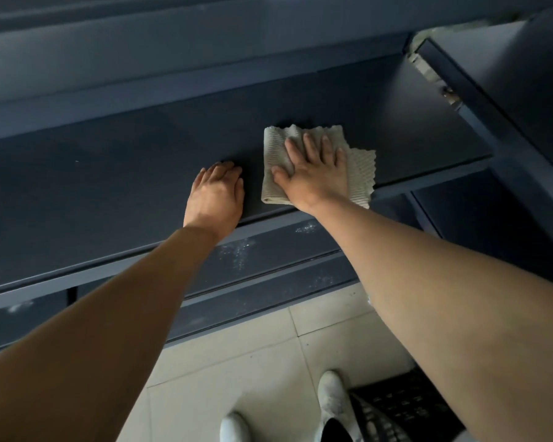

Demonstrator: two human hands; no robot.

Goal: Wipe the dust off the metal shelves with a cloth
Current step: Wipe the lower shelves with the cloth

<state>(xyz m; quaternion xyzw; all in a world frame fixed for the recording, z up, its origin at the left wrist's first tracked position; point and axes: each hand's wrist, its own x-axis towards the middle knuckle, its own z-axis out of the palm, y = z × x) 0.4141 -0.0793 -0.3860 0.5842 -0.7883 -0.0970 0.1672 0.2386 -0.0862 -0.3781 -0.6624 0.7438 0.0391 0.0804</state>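
While the right hand (313, 173) lies flat on the cloth (273, 154) — fingers straight and spread, pressing it down — the left hand (216, 193) rests just beside it on the bare shelf (93, 193), fingers loosely bent and grasping nothing. The cloth sits right of frame centre, near the shelf's front edge.

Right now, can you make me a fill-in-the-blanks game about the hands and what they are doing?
1. The right hand presses flat on the ____.
2. The left hand rests on the dark shelf and holds ____.
3. The dust specks on the lower shelf are ____ in colour.
Missing words: cloth; nothing; white.
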